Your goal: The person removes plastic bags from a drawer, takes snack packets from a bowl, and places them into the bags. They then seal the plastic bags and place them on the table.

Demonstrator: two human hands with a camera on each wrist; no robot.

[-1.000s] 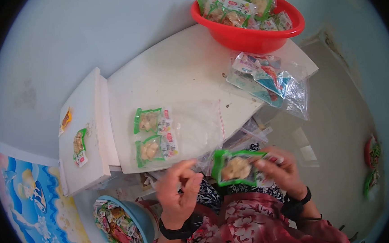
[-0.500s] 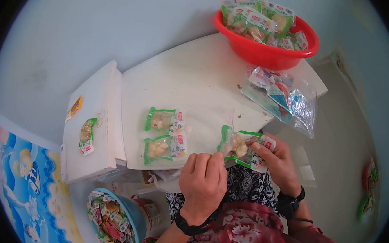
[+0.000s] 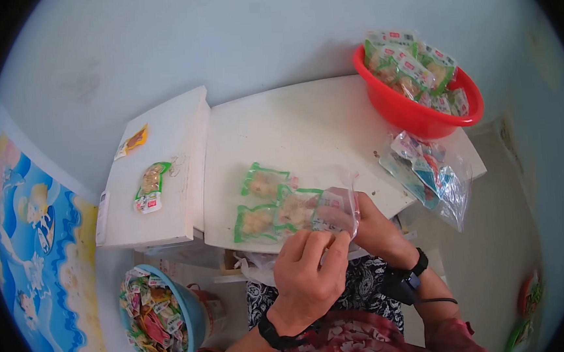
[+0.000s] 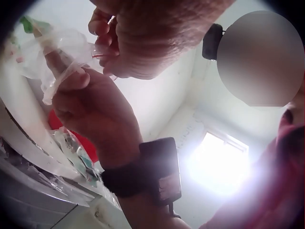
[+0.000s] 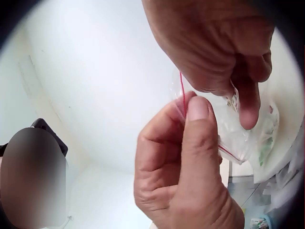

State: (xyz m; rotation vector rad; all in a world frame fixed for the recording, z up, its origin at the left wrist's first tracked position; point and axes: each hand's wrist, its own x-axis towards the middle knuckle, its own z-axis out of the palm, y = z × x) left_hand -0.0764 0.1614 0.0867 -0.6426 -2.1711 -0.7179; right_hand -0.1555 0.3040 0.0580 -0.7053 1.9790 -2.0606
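A clear zip bag (image 3: pixel 342 179) with a red seal line lies on the white table. My left hand (image 3: pixel 310 272) pinches the edge of its mouth; the left hand (image 5: pixel 183 157) also shows in the right wrist view. My right hand (image 3: pixel 372 228) reaches into the mouth, its fingers seen through the plastic. They hold the printed end of a green-edged food packet (image 3: pixel 294 209) with pale contents. Two similar packets, an upper packet (image 3: pixel 263 184) and a lower packet (image 3: pixel 257 222), lie side by side deeper in the bag.
A red basin (image 3: pixel 415 115) heaped with packets stands at the table's back right, with printed plastic bags (image 3: pixel 425 172) before it. A raised white shelf (image 3: pixel 181 176) on the left bears a green packet (image 3: pixel 152 185) and a yellow packet (image 3: pixel 134 142). Below is a blue bucket (image 3: pixel 190 313) of packets.
The right hand has brought the packet leftward from above the lap into the zip bag, beside the other two. The left hand has moved right and up to the bag's mouth and taken hold of it.
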